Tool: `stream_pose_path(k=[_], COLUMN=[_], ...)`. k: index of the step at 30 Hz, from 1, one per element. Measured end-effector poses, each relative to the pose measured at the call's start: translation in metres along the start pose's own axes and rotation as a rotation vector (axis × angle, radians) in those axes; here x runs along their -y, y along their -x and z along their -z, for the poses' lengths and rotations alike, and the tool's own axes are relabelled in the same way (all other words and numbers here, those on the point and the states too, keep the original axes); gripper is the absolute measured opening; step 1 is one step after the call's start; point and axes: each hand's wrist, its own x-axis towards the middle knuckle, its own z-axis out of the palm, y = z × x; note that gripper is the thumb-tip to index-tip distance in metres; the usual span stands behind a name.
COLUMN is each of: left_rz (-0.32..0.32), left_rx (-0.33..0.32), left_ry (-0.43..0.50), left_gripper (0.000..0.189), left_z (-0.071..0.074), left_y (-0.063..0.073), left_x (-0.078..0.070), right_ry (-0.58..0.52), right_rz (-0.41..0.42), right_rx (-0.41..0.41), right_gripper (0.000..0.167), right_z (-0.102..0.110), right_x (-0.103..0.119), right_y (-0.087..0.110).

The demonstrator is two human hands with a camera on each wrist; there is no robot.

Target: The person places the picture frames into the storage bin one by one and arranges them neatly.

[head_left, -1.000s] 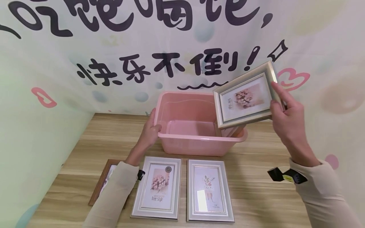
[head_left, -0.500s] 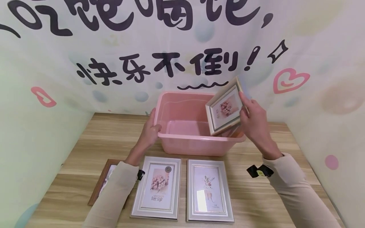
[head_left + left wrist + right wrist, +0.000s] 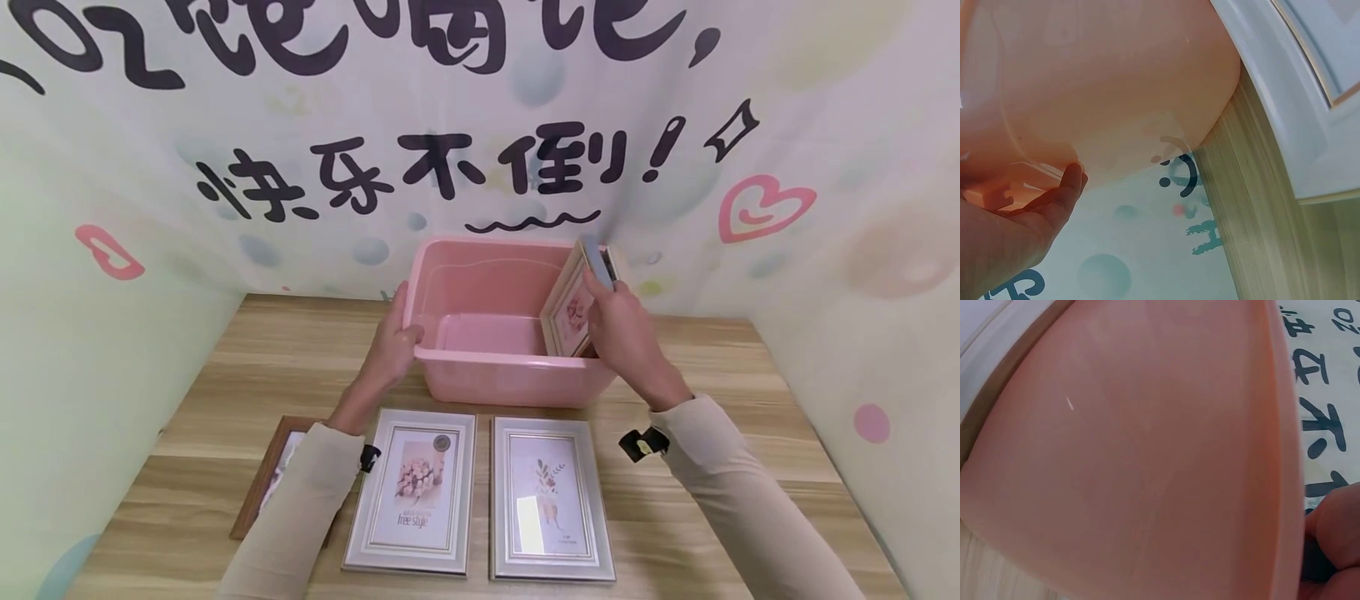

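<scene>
My left hand (image 3: 392,337) grips the left rim of a pink plastic basin (image 3: 517,382); in the left wrist view its fingers (image 3: 1067,187) curl under that rim. With my right hand (image 3: 630,333) I hold a light picture frame (image 3: 567,304) by its upper edge, tilted inside the basin's right end. Another frame's edge (image 3: 615,265) shows behind it, mostly hidden. The right wrist view has the basin wall (image 3: 1135,444) across most of it, with part of the right hand (image 3: 1338,540) beyond the rim.
Two white picture frames, a left one (image 3: 411,492) and a right one (image 3: 552,500), lie flat in front of the basin. A brown frame (image 3: 262,483) lies partly under my left forearm. A printed wall sheet (image 3: 337,250) stands behind the wooden table (image 3: 217,400).
My right hand has carried the light picture frame left and down from above the basin's right side into it, turning it more upright. The left hand stays on the rim.
</scene>
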Motion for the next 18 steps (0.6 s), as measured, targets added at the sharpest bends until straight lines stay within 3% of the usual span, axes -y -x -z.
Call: stream_pose_path(k=[12,18], left_rz=[-0.012,-0.011], left_rx=[0.0,0.0], left_ry=[-0.012,-0.01], left_gripper=[0.081,0.081], left_z=[-0.001,0.0], left_y=[0.0,0.0], left_x=[-0.002,-0.001], right_ry=[0.02,0.144], right_rz=[-0.075,0.005], right_rx=[0.162,0.152], right_gripper=[0.069,0.062], right_z=[-0.009,-0.013], right_x=[0.004,0.007], right_y=[-0.002,-0.009])
